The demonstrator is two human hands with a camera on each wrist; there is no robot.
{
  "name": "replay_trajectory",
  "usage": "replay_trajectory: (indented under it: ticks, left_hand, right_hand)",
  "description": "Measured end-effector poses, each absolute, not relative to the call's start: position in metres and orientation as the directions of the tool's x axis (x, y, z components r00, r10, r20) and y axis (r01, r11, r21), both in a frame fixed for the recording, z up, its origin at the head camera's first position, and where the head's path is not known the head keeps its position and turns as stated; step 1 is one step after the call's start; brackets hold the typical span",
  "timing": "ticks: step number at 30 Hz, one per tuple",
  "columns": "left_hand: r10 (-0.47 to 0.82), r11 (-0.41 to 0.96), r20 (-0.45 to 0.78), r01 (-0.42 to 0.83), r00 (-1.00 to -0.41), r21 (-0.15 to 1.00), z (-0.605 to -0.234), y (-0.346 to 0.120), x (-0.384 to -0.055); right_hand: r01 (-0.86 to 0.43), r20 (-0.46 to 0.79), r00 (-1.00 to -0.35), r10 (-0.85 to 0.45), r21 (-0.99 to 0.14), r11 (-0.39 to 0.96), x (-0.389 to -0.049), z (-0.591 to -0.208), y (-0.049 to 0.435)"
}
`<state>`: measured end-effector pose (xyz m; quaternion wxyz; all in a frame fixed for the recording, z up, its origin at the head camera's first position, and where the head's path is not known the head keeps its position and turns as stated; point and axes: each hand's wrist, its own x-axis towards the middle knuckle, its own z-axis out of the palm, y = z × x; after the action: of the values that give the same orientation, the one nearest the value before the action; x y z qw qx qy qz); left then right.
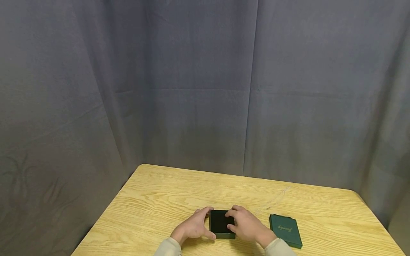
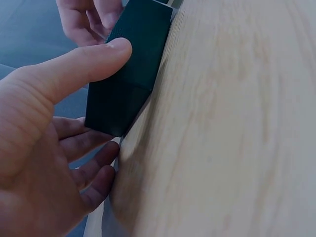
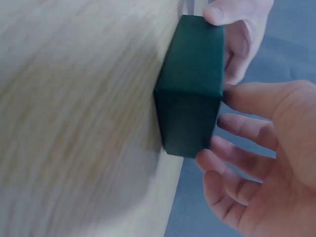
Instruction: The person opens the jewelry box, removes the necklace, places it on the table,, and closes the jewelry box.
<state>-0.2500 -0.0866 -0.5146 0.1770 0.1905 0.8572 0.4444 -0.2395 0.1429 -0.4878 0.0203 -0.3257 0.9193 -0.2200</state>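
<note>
A dark green jewelry box with a black inner face lies on the table between both hands. My left hand grips its left side; the thumb presses the near side wall and the fingers reach around toward the far edge. My right hand is over the box's right edge, thumb and index fingertips touching the black inside, the other fingers loosely bent beside the side wall. In the right wrist view, the box's green corner faces the camera. In the left wrist view, the left thumb lies across a green wall.
A green lid with gold lettering lies right of my right hand. Behind it, a thin, pale chain stretches diagonally on the wooden table. Grey curtains hang around the table's back and sides.
</note>
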Motion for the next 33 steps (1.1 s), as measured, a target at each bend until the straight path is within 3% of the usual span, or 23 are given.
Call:
replay_trajectory:
  ticks: [33]
  left_hand:
    - [0.495,0.522,-0.124,0.181,-0.860,0.833,-0.517,-0.087,-0.250]
  right_hand:
    - [-0.458,0.039,-0.868,-0.495,-0.450,0.767,-0.232,-0.472,0.209]
